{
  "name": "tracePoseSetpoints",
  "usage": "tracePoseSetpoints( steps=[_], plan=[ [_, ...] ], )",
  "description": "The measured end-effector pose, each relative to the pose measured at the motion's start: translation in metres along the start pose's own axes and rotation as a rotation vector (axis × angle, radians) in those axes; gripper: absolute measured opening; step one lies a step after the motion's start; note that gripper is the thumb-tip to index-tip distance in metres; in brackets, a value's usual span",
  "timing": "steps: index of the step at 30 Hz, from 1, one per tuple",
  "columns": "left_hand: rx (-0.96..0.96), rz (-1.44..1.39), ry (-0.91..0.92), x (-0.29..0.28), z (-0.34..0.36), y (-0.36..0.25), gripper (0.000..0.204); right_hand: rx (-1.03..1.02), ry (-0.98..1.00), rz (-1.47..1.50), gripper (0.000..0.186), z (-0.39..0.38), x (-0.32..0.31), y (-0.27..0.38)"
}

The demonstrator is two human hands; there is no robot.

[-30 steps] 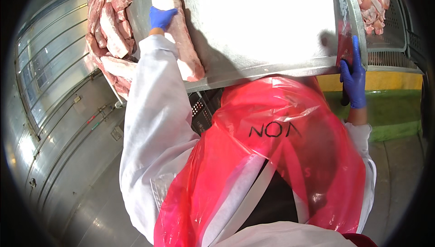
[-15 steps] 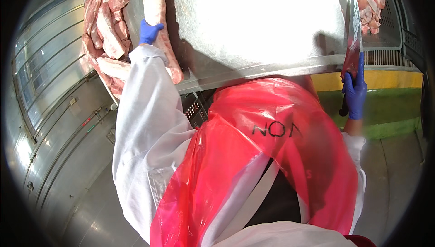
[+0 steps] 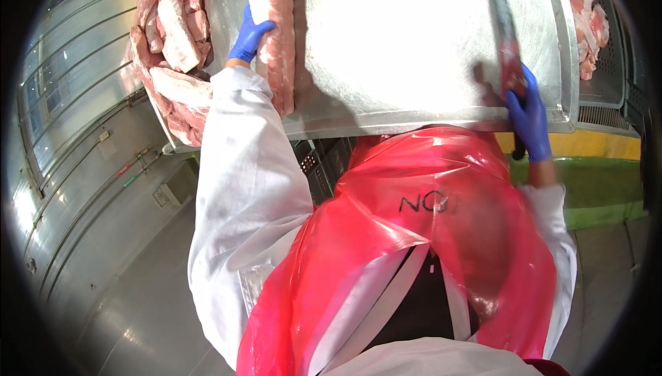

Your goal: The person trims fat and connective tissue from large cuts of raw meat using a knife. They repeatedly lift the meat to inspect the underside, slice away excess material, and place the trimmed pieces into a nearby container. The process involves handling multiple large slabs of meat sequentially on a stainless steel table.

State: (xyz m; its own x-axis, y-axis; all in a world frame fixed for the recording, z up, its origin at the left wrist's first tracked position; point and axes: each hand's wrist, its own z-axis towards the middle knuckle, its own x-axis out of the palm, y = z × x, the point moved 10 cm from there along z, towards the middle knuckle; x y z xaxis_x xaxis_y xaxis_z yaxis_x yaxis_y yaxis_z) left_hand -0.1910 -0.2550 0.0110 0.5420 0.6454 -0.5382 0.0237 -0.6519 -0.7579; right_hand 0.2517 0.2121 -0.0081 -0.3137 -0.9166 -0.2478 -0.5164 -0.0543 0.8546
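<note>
A long strip of pale and pink meat (image 3: 278,52) lies lengthwise on the left part of the steel table, its near end close to the front edge. My left hand (image 3: 251,35), in a blue glove, grips its left side, thumb on top; the fingers beneath are hidden. In my blue-gloved right hand (image 3: 530,117) is a long-bladed knife (image 3: 503,28), its blade pointing away over the right part of the table. The butt of its dark handle shows below my fist. The knife and the meat are well apart.
Several thick meat pieces (image 3: 181,28) are heaped at the table's left. More meat chunks (image 3: 587,28) sit beyond the raised right edge. The steel table (image 3: 420,115) glares white in the middle. A yellow and green ledge (image 3: 593,169) stands at the lower right.
The meat strip has shifted right with my left hand, turned to show more of its ridged pink side. My right hand has brought the knife from the right edge inward over the table.
</note>
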Motion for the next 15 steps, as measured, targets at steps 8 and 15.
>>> tracePoseSetpoints(
  steps=[8, 15],
  plan=[
    [0.129, 0.750, -0.194, 0.084, -0.022, -0.080, 0.120, -0.053, 0.318, 0.059, 0.071, 0.144, 0.178, 0.113],
    [0.158, 0.748, -0.212, 0.105, -0.019, -0.084, 0.118, -0.036, 0.219, 0.003, 0.072, 0.181, 0.187, 0.170]
  ],
)
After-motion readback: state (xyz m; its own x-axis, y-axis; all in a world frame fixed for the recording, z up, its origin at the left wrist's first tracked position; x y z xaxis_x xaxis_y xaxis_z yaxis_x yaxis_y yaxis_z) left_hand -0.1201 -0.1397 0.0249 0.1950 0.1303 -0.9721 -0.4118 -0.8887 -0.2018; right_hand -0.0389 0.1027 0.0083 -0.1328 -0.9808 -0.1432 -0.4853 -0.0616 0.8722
